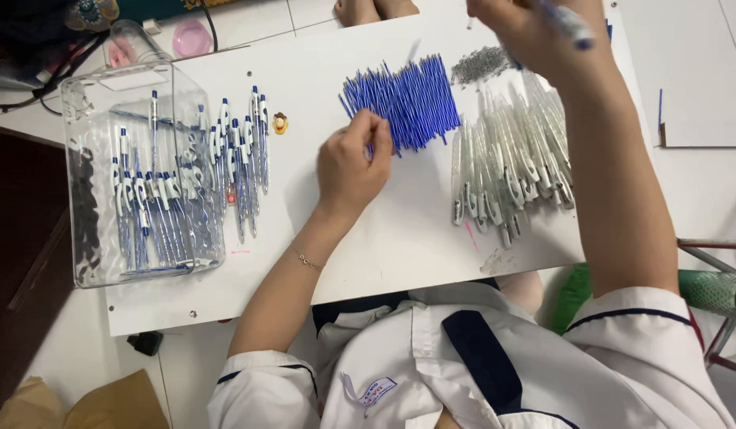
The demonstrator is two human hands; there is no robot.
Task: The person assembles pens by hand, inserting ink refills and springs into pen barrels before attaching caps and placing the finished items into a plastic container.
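While the left hand (353,163) pinches blue refills (399,102) with curled fingers, the right hand (535,32) grips a pen (570,25).

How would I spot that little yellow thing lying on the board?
Find the white board, then the clear plastic box at its left end. Right of the finished pens beside it lies a small sticker, the only round yellow-orange thing among blue and clear pen parts.

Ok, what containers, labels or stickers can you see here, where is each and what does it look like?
Clear plastic box: left end of the white board, rectangular, holding blue-and-white pens.
Sticker: on the board right of the loose pens, small, yellow and brown.
Cloth label: on the white shirt, bottom middle, white with blue print.
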